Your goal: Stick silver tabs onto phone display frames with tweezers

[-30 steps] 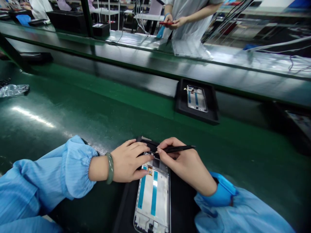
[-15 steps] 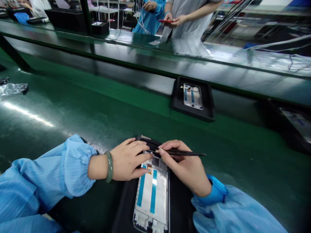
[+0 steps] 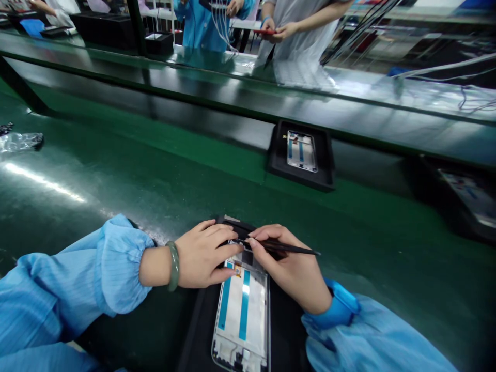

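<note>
A phone frame (image 3: 256, 305) with two blue adhesive strips lies in a black tray (image 3: 201, 330) in front of me. My left hand (image 3: 207, 256) rests over its upper left side, fingers stretched out and thumb by a small orange flex cable (image 3: 237, 269). In my right hand (image 3: 290, 266) I pinch dark tweezers (image 3: 298, 249), their tips at the top edge of the frame, close to my left fingertips. What the tips touch is hidden by my fingers.
Farther off, a second black tray (image 3: 325, 178) holds a similar phone frame (image 3: 301, 151). Another tray (image 3: 437, 194) with a phone frame sits at the right. A clear plastic bag (image 3: 19, 142) lies at the left. Across a raised ledge (image 3: 217, 106), co-workers stand.
My right hand and the tweezers have shifted slightly left, and the tweezers' rear end has dipped. The two far trays sit a little farther left. My left hand stays in place.
</note>
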{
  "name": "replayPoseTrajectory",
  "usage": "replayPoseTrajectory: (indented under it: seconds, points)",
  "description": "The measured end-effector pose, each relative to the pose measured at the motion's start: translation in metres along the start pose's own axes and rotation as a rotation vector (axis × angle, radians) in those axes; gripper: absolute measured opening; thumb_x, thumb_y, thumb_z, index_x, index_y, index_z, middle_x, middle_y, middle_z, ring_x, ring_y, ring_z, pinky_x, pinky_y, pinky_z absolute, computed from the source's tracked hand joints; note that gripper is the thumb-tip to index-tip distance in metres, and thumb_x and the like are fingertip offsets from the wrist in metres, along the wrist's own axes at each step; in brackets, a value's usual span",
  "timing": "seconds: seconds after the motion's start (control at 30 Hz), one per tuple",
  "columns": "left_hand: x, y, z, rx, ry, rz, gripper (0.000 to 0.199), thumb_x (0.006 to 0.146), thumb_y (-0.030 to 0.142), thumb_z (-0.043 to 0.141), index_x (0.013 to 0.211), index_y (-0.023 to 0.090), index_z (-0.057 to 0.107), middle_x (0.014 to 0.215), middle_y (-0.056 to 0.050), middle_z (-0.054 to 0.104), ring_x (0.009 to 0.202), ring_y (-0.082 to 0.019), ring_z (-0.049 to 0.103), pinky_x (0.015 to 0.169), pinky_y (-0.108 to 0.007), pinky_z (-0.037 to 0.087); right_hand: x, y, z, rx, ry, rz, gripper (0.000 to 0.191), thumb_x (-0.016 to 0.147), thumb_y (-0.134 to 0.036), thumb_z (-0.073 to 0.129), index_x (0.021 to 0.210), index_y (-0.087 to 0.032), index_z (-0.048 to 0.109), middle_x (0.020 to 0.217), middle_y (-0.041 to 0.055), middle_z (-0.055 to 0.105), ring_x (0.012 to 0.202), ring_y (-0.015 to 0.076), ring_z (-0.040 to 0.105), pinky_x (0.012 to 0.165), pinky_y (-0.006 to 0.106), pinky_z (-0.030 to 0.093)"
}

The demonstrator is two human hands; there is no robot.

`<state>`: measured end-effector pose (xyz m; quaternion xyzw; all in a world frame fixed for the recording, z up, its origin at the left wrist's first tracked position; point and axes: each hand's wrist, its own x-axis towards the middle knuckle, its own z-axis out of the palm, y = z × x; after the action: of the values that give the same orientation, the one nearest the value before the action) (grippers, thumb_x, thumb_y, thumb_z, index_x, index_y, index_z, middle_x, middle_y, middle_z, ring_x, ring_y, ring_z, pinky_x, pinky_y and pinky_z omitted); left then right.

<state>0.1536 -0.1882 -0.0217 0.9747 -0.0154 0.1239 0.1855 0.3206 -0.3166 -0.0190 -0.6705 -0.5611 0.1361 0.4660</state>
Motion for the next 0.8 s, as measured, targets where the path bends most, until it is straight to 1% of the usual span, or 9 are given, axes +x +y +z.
replayPoseTrajectory:
  seconds: [0.17, 0.27, 0.37, 0.43, 0.5, 0.67, 0.8]
  points:
    - [0.0, 0.001, 0.0, -0.006, -0.002, 0.0, 0.041, 0.089, 0.04, 0.05, 0.122, 0.017, 0.05, 0.126, -0.011, 0.053, 0.125, -0.025, 0.042, 0.106, -0.046, 0.031, 0.004, -0.002, -0.002, -0.072, -0.022, -0.001, 0.005, 0.086, -0.023, 0.059, 0.087, -0.023, 0.054, 0.083, 0.0006, 0.06, 0.075, 0.0156, 0.061, 0.063, 0.026, 0.05]
    - [0.001, 0.001, -0.001, -0.017, -0.023, -0.007, 0.042, 0.088, 0.04, 0.051, 0.123, 0.017, 0.05, 0.127, -0.011, 0.051, 0.126, -0.025, 0.04, 0.107, -0.046, 0.031, 0.013, -0.009, -0.006, -0.114, -0.098, 0.023, 0.001, 0.087, -0.023, 0.056, 0.086, -0.022, 0.056, 0.08, 0.001, 0.061, 0.07, 0.0149, 0.062, 0.059, 0.025, 0.051]
    - [0.002, 0.001, -0.003, -0.029, -0.04, -0.016, 0.044, 0.087, 0.04, 0.052, 0.124, 0.016, 0.049, 0.127, -0.011, 0.051, 0.127, -0.024, 0.04, 0.107, -0.046, 0.03, 0.023, -0.017, -0.007, -0.156, -0.185, 0.025, 0.004, 0.086, -0.022, 0.053, 0.087, -0.021, 0.057, 0.081, 0.0014, 0.061, 0.07, 0.0147, 0.062, 0.062, 0.026, 0.052]
    - [0.002, 0.001, -0.003, -0.033, -0.042, -0.017, 0.045, 0.087, 0.04, 0.052, 0.125, 0.016, 0.049, 0.126, -0.011, 0.052, 0.126, -0.024, 0.041, 0.107, -0.046, 0.03, 0.026, -0.019, -0.007, -0.179, -0.21, 0.012, 0.005, 0.086, -0.022, 0.051, 0.086, -0.021, 0.056, 0.082, 0.0019, 0.062, 0.072, 0.0153, 0.063, 0.065, 0.027, 0.053]
    - [0.001, 0.0, -0.003, -0.035, -0.047, -0.015, 0.046, 0.087, 0.041, 0.051, 0.126, 0.015, 0.048, 0.126, -0.011, 0.052, 0.126, -0.025, 0.04, 0.108, -0.046, 0.03, 0.027, -0.019, -0.006, -0.162, -0.202, 0.023, 0.006, 0.086, -0.024, 0.051, 0.086, -0.021, 0.056, 0.082, 0.0024, 0.062, 0.071, 0.0157, 0.063, 0.065, 0.028, 0.053]
    - [0.0, -0.001, -0.002, -0.022, -0.039, -0.014, 0.044, 0.088, 0.042, 0.051, 0.124, 0.016, 0.05, 0.127, -0.011, 0.051, 0.127, -0.025, 0.04, 0.108, -0.047, 0.03, 0.019, -0.01, -0.005, -0.035, -0.11, 0.117, 0.011, 0.087, -0.031, 0.055, 0.085, -0.02, 0.056, 0.078, 0.002, 0.061, 0.063, 0.0149, 0.061, 0.056, 0.025, 0.053]
    - [0.0, -0.001, -0.002, -0.023, -0.054, -0.018, 0.046, 0.088, 0.042, 0.051, 0.126, 0.016, 0.049, 0.128, -0.012, 0.051, 0.127, -0.025, 0.04, 0.108, -0.047, 0.03, 0.017, -0.01, -0.003, -0.059, -0.1, 0.111, 0.012, 0.087, -0.032, 0.055, 0.085, -0.02, 0.056, 0.08, 0.0023, 0.061, 0.064, 0.0152, 0.062, 0.057, 0.026, 0.054]
